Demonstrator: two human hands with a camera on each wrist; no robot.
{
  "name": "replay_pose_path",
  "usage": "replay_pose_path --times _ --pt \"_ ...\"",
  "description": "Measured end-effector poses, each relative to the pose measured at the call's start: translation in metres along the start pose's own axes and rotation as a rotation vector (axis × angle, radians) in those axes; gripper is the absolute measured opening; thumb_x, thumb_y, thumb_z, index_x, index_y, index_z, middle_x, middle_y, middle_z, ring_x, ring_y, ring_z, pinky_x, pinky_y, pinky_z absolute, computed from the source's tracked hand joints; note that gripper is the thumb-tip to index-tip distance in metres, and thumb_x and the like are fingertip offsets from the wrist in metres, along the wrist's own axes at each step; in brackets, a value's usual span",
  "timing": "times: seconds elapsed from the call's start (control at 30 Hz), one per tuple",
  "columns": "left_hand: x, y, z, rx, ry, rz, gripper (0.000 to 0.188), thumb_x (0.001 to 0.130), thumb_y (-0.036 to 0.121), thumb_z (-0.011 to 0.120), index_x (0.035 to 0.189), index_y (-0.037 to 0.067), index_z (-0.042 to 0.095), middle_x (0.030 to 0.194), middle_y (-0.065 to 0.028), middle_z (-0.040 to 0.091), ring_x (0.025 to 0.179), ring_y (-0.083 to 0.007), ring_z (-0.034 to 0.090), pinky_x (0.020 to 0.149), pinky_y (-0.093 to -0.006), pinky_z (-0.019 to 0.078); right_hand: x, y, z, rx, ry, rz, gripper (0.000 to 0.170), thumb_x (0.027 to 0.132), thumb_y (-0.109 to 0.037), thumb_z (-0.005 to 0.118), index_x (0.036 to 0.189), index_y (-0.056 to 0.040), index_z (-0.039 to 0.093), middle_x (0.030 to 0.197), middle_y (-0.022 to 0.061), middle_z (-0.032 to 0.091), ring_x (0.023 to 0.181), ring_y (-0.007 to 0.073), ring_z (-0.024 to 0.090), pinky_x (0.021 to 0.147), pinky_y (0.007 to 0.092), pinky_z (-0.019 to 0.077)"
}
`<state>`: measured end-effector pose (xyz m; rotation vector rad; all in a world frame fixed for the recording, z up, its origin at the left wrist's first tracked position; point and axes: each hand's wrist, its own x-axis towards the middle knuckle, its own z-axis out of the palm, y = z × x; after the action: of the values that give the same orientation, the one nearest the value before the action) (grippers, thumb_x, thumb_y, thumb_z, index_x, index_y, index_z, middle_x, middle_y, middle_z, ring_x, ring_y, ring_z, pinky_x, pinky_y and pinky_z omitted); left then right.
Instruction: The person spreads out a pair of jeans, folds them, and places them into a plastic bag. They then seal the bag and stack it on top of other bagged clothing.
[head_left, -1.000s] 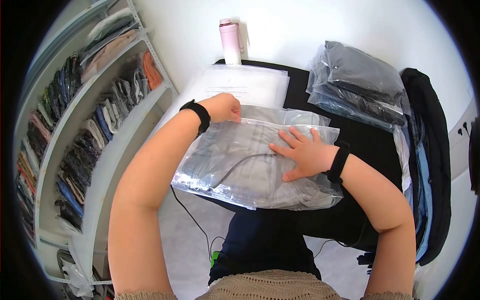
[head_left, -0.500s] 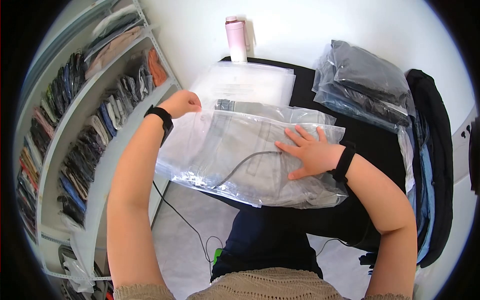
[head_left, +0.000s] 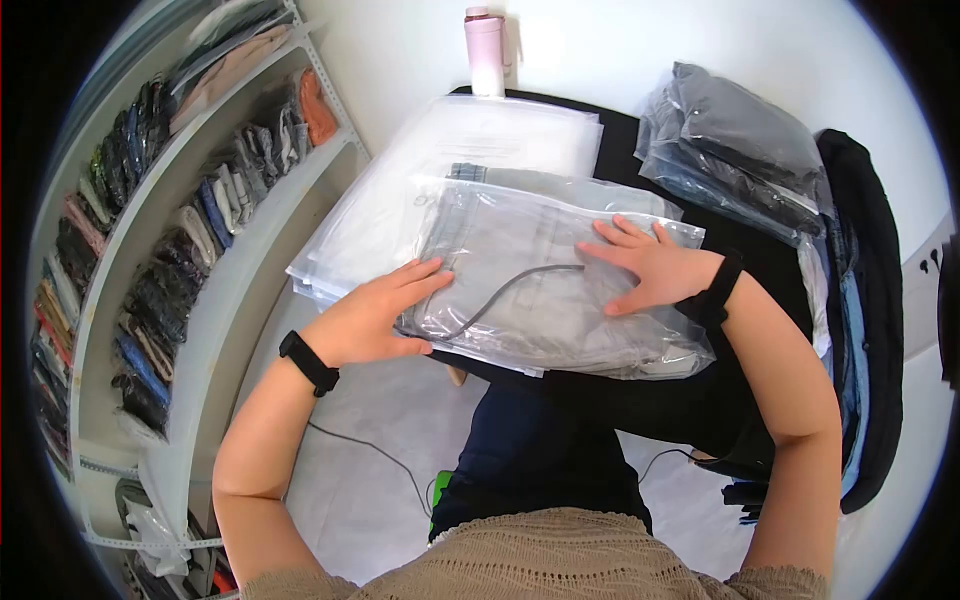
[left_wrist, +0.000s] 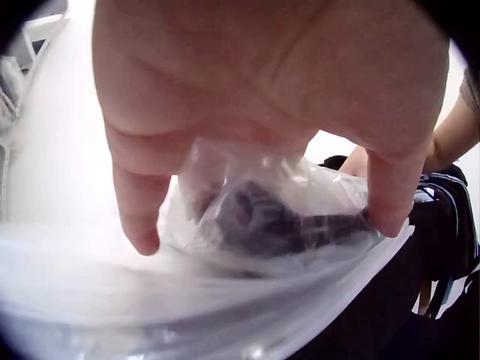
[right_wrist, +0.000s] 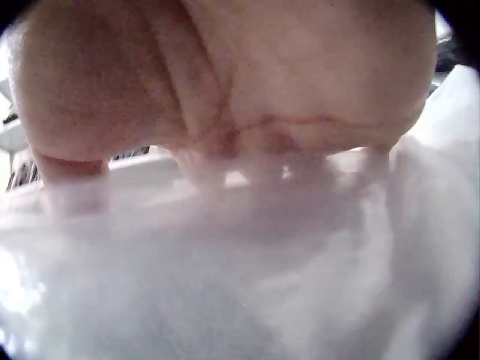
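Note:
A clear plastic bag (head_left: 500, 235) holding folded light grey trousers lies flat at the front of the black table. A dark cord (head_left: 510, 285) curves across it. My left hand (head_left: 375, 310) rests on the bag's left end, fingers straight and thumb spread toward the near edge. In the left wrist view, bunched plastic with something dark (left_wrist: 262, 221) inside shows between thumb and fingers. Farther right, my right hand (head_left: 650, 268) lies on the bag with fingers fanned out. The right wrist view shows its fingertips partly hidden behind cloudy plastic (right_wrist: 225, 262).
Flat clear bags (head_left: 420, 140) are stacked under and behind the trousers' bag. A pink bottle (head_left: 485, 55) stands at the back. Bagged dark garments (head_left: 740, 130) are piled back right, with clothes (head_left: 850, 300) hanging beside the table (head_left: 690, 400). Shelves (head_left: 210, 160) of packed clothing line the left.
My left hand has gone from the bag's upper edge, out left, then down to its lower left end, fingers now extended. My right hand has stayed spread on the bag.

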<state>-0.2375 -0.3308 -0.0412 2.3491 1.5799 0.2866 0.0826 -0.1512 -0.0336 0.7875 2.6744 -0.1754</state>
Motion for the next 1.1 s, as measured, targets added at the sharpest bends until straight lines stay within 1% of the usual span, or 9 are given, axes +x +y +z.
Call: replay_pose_path --times 0.07,0.17,0.23,0.37,0.53,0.8,0.9,0.97,1.1 --pt "-0.003 -0.010 0.004 -0.162 0.026 0.009 0.081 0.067 0.016 0.076 0.137 0.006 0.037 0.144 -0.0148 0.033 0.133 -0.0296 0.032 0.107 -0.0341 0.0273 -0.011 0.036 0.005 0.457 0.130 -0.247 0.074 0.083 -0.035 0.064 0.143 -0.0113 0.027 0.149 0.0175 0.021 0.140 0.0304 0.012 0.111 0.0405 0.0143" --pt "-0.006 -0.023 0.012 -0.229 0.042 -0.023 0.087 0.063 0.008 0.076 0.139 0.006 0.033 0.146 -0.0155 0.030 0.134 -0.0296 0.031 0.109 -0.0340 0.0250 -0.068 0.043 -0.010 0.844 0.152 -0.024 0.065 0.080 -0.010 0.063 0.138 -0.0056 0.035 0.143 0.0156 0.034 0.138 0.0265 0.022 0.110 0.0314 0.0205" --pt "-0.006 -0.026 0.012 -0.227 0.077 -0.013 0.084 0.065 0.013 0.076 0.138 0.007 0.035 0.144 -0.0172 0.032 0.131 -0.0305 0.035 0.107 -0.0342 0.0299 -0.099 0.041 0.007 0.619 0.351 -0.007 0.076 0.064 0.009 0.059 0.136 -0.0067 0.040 0.143 0.0129 0.036 0.137 0.0252 0.024 0.111 0.0338 0.0214" --pt "-0.003 -0.019 0.013 -0.156 0.115 0.000 0.088 0.058 0.009 0.078 0.135 0.006 0.037 0.142 -0.0179 0.034 0.126 -0.0337 0.039 0.104 -0.0364 0.0340 -0.133 0.002 0.047 0.565 0.334 0.035 0.087 0.064 0.004 0.066 0.141 -0.0117 0.030 0.147 0.0219 0.022 0.136 0.0333 0.023 0.110 0.0348 0.0236" --pt "-0.001 -0.019 0.017 -0.131 0.122 -0.025 0.088 0.057 0.006 0.077 0.135 0.007 0.036 0.141 -0.0165 0.035 0.125 -0.0337 0.040 0.103 -0.0369 0.0357 -0.121 -0.021 0.085 0.430 0.351 0.101 0.101 0.065 -0.012 0.078 0.145 -0.0135 0.018 0.141 0.0237 0.031 0.131 0.0377 0.031 0.107 0.0370 0.0271" --pt "0.002 -0.011 0.016 -0.085 0.152 -0.045 0.077 0.059 -0.002 0.068 0.130 0.007 0.041 0.137 -0.0160 0.042 0.120 -0.0345 0.045 0.099 -0.0368 0.0395 -0.101 -0.017 0.074 0.533 0.461 -0.043 0.097 0.063 -0.014 0.080 0.143 -0.0167 0.024 0.132 0.0195 0.043 0.119 0.0373 0.044 0.098 0.0370 0.0391" --pt "0.006 -0.006 0.014 -0.039 0.173 -0.039 0.072 0.059 -0.004 0.066 0.126 0.007 0.043 0.131 -0.0177 0.047 0.115 -0.0359 0.049 0.095 -0.0374 0.0424 -0.100 -0.015 0.075 0.497 0.590 -0.043 0.078 0.066 -0.013 0.076 0.135 -0.0174 0.040 0.111 0.0178 0.058 0.099 0.0334 0.059 0.084 0.0359 0.0481" --pt "0.008 -0.003 0.010 -0.033 0.160 -0.067 0.068 0.060 -0.005 0.065 0.124 0.006 0.045 0.125 -0.0184 0.051 0.112 -0.0360 0.051 0.093 -0.0373 0.0432 -0.103 -0.014 0.064 0.424 0.542 0.091 0.046 0.069 -0.014 0.070 0.114 -0.0108 0.059 0.079 0.0154 0.064 0.073 0.0297 0.065 0.070 0.0360 0.0510" --pt "0.015 -0.006 0.005 0.065 0.204 -0.062 0.053 0.063 -0.002 0.064 0.115 0.004 0.051 0.106 -0.0207 0.059 0.097 -0.0377 0.056 0.083 -0.0403 0.0463 -0.090 0.008 0.074 0.606 0.688 0.024 0.021 0.072 -0.015 0.065 0.089 -0.0042 0.066 0.059 0.0146 0.058 0.055 0.0245 0.062 0.060 0.0335 0.0493"
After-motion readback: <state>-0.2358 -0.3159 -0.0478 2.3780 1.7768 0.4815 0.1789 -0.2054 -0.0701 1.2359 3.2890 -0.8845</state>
